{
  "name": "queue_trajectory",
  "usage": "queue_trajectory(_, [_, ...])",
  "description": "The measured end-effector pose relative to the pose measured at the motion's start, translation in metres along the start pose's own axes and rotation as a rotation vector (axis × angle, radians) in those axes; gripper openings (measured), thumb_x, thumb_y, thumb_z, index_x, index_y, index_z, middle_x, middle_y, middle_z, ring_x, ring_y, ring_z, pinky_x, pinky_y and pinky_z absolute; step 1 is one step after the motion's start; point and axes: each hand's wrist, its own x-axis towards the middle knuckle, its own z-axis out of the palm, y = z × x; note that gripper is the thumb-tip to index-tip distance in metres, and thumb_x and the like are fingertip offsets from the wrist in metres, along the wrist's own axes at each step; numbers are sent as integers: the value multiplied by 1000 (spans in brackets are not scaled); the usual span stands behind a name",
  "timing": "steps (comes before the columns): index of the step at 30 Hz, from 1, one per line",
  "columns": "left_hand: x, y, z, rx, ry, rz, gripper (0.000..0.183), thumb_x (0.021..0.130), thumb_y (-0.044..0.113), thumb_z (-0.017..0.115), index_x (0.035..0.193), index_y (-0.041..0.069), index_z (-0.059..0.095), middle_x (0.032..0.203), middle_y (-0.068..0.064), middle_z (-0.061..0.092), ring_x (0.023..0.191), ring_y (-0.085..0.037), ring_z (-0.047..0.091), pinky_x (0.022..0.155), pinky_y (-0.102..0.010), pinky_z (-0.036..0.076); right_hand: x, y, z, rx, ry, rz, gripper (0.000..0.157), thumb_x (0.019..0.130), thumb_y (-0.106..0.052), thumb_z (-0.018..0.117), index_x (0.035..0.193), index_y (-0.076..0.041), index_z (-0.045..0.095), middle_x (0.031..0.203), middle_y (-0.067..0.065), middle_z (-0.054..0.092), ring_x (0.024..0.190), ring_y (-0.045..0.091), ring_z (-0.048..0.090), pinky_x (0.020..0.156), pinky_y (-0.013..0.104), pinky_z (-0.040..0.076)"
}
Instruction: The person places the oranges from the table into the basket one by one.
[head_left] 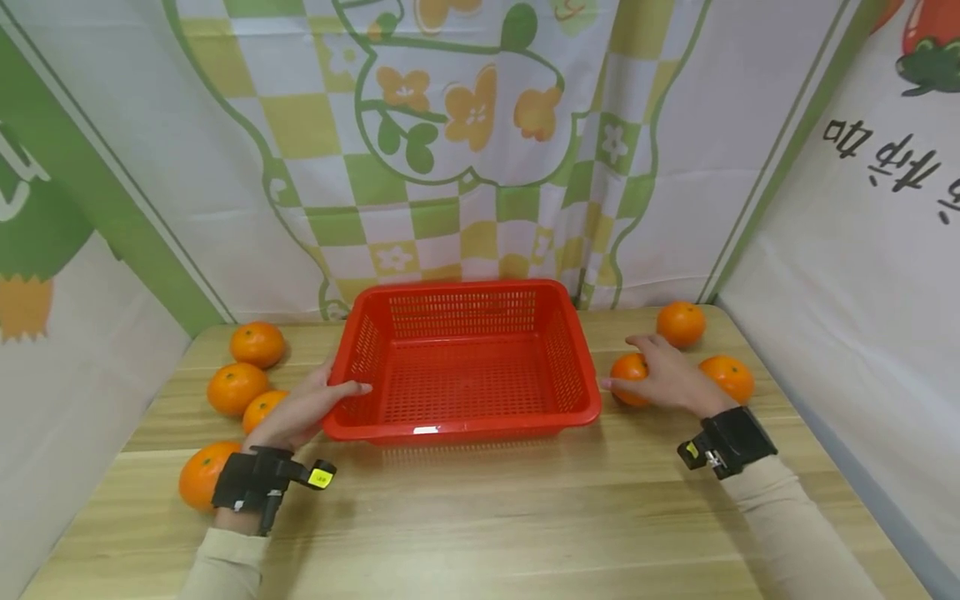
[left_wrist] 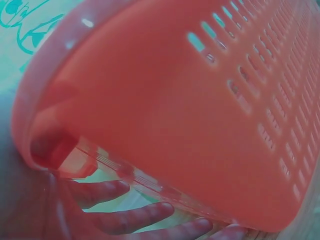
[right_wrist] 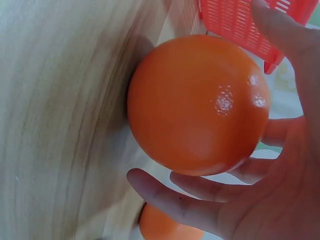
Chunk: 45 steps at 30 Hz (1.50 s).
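A red plastic basket (head_left: 465, 429) with slotted walls sits upright on the wooden table. At its left side my left hand (head_left: 303, 408) holds the rim, thumb over the inner side and fingers along the outer wall. In the left wrist view those fingers (left_wrist: 132, 217) spread beneath the outer side of the basket (left_wrist: 165, 100). My right hand (head_left: 667, 379) reaches around a mandarin orange (head_left: 627, 379) to the right of the basket. In the right wrist view its fingers (right_wrist: 195, 205) curve loosely about the mandarin orange (right_wrist: 197, 105), with the thumb standing off from it.
Two more mandarin oranges (head_left: 681, 324) lie near my right hand, one behind it and one by the wrist. Several others (head_left: 237, 388) lie left of the basket, around my left forearm. A patterned curtain (head_left: 465, 208) hangs behind the table (head_left: 480, 517); white cloth walls flank it.
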Motion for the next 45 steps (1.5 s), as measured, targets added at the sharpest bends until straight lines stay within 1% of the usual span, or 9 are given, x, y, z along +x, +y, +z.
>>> queue_trajectory(2, [-1,0,0,-15,5,-8,70,93,1,51,149,15,9,136,-38,32,105,-56,47,74,-52,53,0,1,2,-14,4,-8,89,76,-55,68,132,7,40,128,34,43,110,42,46,90,59,43])
queue_trajectory(6, [-4,0,1,-15,21,-22,64,93,-1,44,147,10,13,135,-39,33,104,-56,47,72,-47,56,1,1,5,-17,9,-28,82,77,-47,71,132,6,42,123,33,46,100,40,52,84,57,47])
queue_trajectory(11, [-5,-1,0,-13,41,-50,59,92,-1,42,145,6,18,133,-38,36,104,-55,47,72,-44,56,2,1,10,-16,6,-35,77,76,-41,73,132,4,44,118,32,49,96,38,53,80,55,49])
queue_trajectory(14, [-4,-2,0,-13,48,-62,58,92,0,41,145,7,19,133,-37,36,104,-54,48,72,-44,56,1,1,13,-18,5,-38,74,76,-39,73,131,2,45,116,31,52,94,36,54,77,52,50])
queue_trajectory(18, [-2,-4,-1,0,63,-67,57,91,1,40,143,5,20,132,-36,37,103,-52,50,72,-43,57,1,0,16,-14,25,-48,67,75,-37,75,126,-1,50,104,26,55,81,31,56,67,47,52])
queue_trajectory(23, [-2,-6,-3,13,83,-72,56,90,2,40,142,3,21,131,-37,39,101,-52,52,71,-42,57,3,-1,20,-25,47,-43,63,72,-39,77,119,-3,53,96,21,55,74,29,55,61,44,51])
queue_trajectory(30, [-2,-7,0,8,83,-51,54,90,0,39,140,-3,21,129,-38,39,102,-48,53,71,-40,57,5,2,24,-38,49,-26,65,69,-43,78,115,-5,53,91,18,54,71,27,54,58,42,50])
queue_trajectory(36, [-3,-9,-1,-2,80,-41,55,89,0,39,141,0,22,132,-36,37,105,-50,50,72,-41,57,6,3,25,-25,52,-16,64,69,-42,78,114,-4,53,89,17,54,72,27,53,59,41,49])
queue_trajectory(45, [-3,-9,-3,-5,39,-31,56,92,2,40,144,3,18,131,-38,37,103,-54,48,71,-40,57,1,5,28,-15,66,12,66,70,-47,76,115,-6,51,94,17,53,76,29,53,62,43,50])
